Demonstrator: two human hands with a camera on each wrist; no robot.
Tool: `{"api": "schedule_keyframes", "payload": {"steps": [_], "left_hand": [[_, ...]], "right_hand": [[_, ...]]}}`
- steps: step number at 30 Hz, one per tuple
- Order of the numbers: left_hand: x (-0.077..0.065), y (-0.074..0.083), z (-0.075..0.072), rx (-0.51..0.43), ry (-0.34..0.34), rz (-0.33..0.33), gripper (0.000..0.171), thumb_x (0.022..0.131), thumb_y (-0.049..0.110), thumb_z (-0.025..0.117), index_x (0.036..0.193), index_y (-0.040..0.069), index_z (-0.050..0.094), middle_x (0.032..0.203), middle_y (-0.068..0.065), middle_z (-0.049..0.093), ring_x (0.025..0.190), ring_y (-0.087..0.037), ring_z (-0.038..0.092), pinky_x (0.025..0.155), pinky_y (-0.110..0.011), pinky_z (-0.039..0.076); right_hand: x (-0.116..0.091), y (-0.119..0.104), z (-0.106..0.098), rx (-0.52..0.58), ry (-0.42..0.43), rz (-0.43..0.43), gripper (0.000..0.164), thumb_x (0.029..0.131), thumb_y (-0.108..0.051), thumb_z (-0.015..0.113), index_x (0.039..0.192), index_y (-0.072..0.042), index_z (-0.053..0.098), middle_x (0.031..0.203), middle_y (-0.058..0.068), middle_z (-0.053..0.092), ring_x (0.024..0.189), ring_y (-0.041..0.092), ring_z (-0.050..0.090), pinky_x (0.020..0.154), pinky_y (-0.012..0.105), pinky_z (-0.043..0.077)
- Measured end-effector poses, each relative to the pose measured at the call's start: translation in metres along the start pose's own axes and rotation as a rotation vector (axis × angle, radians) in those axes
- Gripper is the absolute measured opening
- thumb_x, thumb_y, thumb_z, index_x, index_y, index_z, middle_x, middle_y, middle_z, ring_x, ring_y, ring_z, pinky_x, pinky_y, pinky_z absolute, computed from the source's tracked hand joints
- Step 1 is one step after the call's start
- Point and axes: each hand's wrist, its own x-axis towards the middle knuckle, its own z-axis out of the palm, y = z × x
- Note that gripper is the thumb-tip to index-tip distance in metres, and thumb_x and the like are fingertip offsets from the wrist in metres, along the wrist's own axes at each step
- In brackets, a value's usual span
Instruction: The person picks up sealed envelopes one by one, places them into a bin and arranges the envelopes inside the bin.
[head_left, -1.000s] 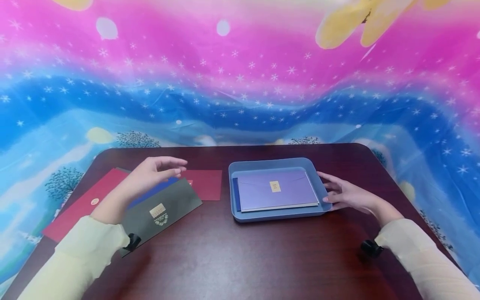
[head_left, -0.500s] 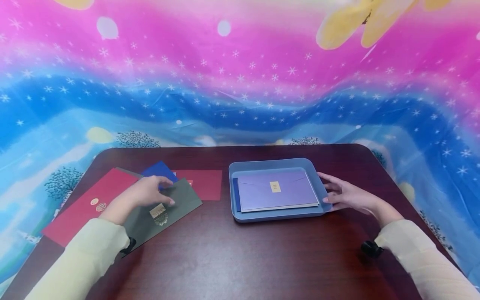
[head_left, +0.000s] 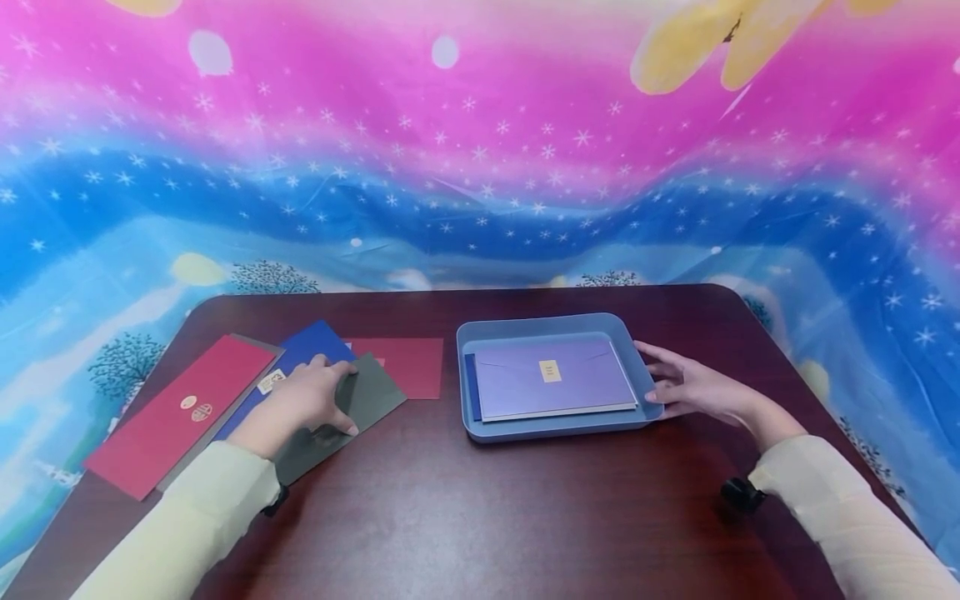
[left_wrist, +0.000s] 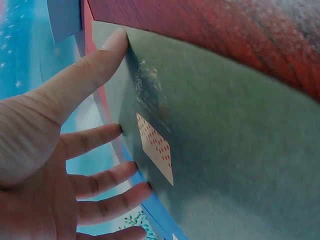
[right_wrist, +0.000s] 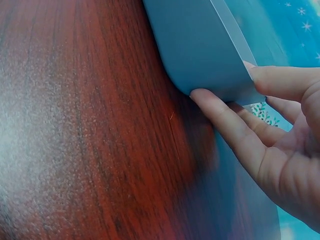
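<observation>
My left hand [head_left: 300, 406] spans a dark green envelope [left_wrist: 220, 125], thumb at its near edge and fingertips at its far edge, holding it by both edges. A blue envelope [head_left: 310, 343] with a pale label lies partly under the green one. My right hand [head_left: 701, 390] holds the right side of a blue-grey tray [head_left: 555, 432]. In the right wrist view its fingers [right_wrist: 220, 112] meet the tray's rim and lower wall. Inside the tray lies a purple envelope [head_left: 517, 392] with a gold label, over a dark blue piece [head_left: 471, 387].
A red envelope [head_left: 176, 421] with gold marks lies at the left, over a grey-brown one [head_left: 262, 346]. Another red envelope [head_left: 420, 367] lies behind the green one. All rest on a dark wooden table [head_left: 465, 517]. A patterned cloth [head_left: 420, 183] hangs behind.
My left hand has come down from above the envelopes onto the green one. The green envelope has shifted slightly, uncovering more of the blue one. My right hand stays at the tray.
</observation>
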Motion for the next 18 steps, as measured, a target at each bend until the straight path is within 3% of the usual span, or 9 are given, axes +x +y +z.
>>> {"api": "schedule_keyframes", "payload": {"steps": [8, 13, 16, 18], "left_hand": [[0.009, 0.0, 0.004, -0.034, -0.01, -0.053, 0.111, 0.073, 0.048, 0.092, 0.155, 0.0, 0.037, 0.135, -0.038, 0.038, 0.117, -0.056, 0.045, 0.083, -0.065, 0.049], [0.016, 0.0, 0.007, -0.06, 0.002, -0.048, 0.11, 0.077, 0.052, 0.088, 0.156, -0.002, 0.033, 0.142, -0.043, 0.032, 0.123, -0.062, 0.043, 0.089, -0.067, 0.047], [0.021, 0.002, 0.006, -0.017, 0.026, -0.002, 0.103, 0.078, 0.05, 0.088, 0.155, 0.003, 0.038, 0.144, -0.039, 0.035, 0.124, -0.058, 0.046, 0.089, -0.069, 0.047], [0.026, 0.004, 0.004, 0.022, 0.037, 0.072, 0.095, 0.078, 0.045, 0.09, 0.153, 0.008, 0.046, 0.144, -0.033, 0.042, 0.125, -0.053, 0.048, 0.089, -0.069, 0.047]], "right_hand": [[0.001, -0.001, 0.001, 0.005, -0.002, -0.001, 0.095, 0.099, -0.006, 0.067, 0.165, -0.012, -0.001, 0.157, 0.04, 0.02, 0.12, 0.036, 0.062, 0.091, 0.05, 0.057], [0.001, -0.002, 0.002, 0.015, -0.012, -0.011, 0.096, 0.099, -0.006, 0.067, 0.165, -0.012, -0.002, 0.157, 0.041, 0.019, 0.121, 0.038, 0.061, 0.091, 0.051, 0.057], [0.0, -0.002, 0.002, 0.02, -0.011, -0.01, 0.096, 0.098, -0.006, 0.068, 0.165, -0.012, -0.002, 0.157, 0.041, 0.019, 0.12, 0.038, 0.061, 0.09, 0.051, 0.057], [0.0, -0.001, 0.001, 0.017, -0.008, -0.005, 0.096, 0.099, -0.006, 0.067, 0.165, -0.012, -0.002, 0.157, 0.041, 0.019, 0.12, 0.037, 0.062, 0.09, 0.05, 0.057]]}}
